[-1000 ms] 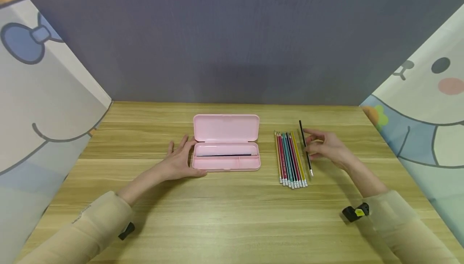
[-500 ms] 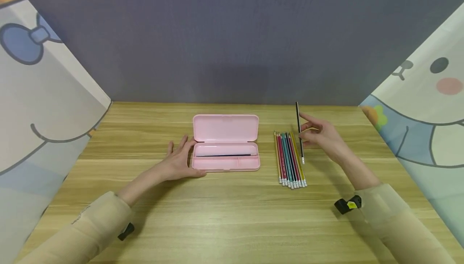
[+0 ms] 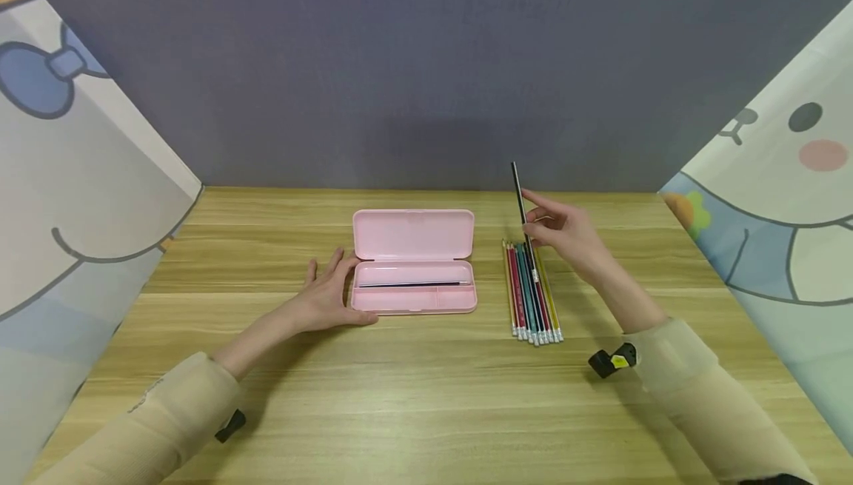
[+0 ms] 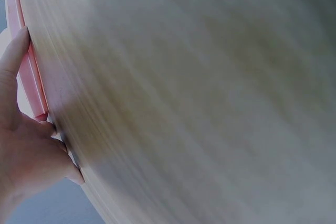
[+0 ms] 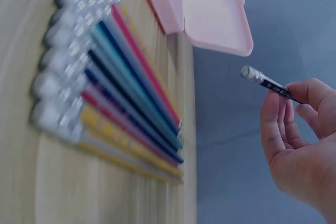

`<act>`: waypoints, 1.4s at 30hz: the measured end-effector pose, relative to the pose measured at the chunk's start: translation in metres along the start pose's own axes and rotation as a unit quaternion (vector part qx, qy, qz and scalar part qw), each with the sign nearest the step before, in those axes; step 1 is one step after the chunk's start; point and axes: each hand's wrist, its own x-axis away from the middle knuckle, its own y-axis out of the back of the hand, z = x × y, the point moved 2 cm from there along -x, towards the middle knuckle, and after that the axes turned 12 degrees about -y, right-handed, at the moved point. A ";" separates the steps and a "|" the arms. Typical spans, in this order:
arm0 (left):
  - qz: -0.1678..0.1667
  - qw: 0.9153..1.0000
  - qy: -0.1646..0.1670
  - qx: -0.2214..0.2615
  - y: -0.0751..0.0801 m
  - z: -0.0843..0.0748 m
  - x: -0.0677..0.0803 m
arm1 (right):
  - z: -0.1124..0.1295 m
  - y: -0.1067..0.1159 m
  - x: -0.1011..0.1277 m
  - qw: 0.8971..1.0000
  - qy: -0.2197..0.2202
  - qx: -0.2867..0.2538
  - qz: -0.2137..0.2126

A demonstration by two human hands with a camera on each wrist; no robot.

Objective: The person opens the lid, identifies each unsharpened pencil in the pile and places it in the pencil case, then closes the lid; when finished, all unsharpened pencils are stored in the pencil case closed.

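Observation:
A pink pencil case (image 3: 400, 299) lies with its lid raised at the middle of the table. One dark pencil (image 3: 413, 284) rests lengthwise in its long back compartment. My left hand (image 3: 325, 303) holds the case's left end, thumb along the front side and index finger at the back corner; the other fingers spread on the table. Between thumb and fingers, my right hand (image 3: 565, 235) pinches a black pencil (image 3: 519, 192), raised above a row of pencils (image 3: 522, 300). Its eraser end (image 5: 251, 73) hangs lower, toward the wrist camera.
Several pencils in yellow, red, teal and black lie side by side right of the case, erasers toward me. A grey wall (image 3: 426, 100) rises behind the wooden table (image 3: 413, 396). Cartoon-printed panels (image 3: 87, 174) stand at both sides.
My right hand has lifted the black pencil off the table and carried it left, over the row of pencils. The left hand and the case stay put.

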 end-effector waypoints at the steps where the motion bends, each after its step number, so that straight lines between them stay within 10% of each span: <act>1: 0.000 1.000 -0.001 0.000 0.000 0.000 0.000 | 0.003 -0.002 -0.001 1.000 0.005 0.001 0.000; 22: 0.002 1.000 0.001 0.002 0.000 0.000 -0.003 | 0.048 -0.081 -0.026 0.985 0.155 0.048 0.064; 42: -0.008 1.000 -0.005 -0.005 -0.002 -0.002 -0.005 | 0.036 -0.124 -0.036 0.958 0.217 0.110 0.151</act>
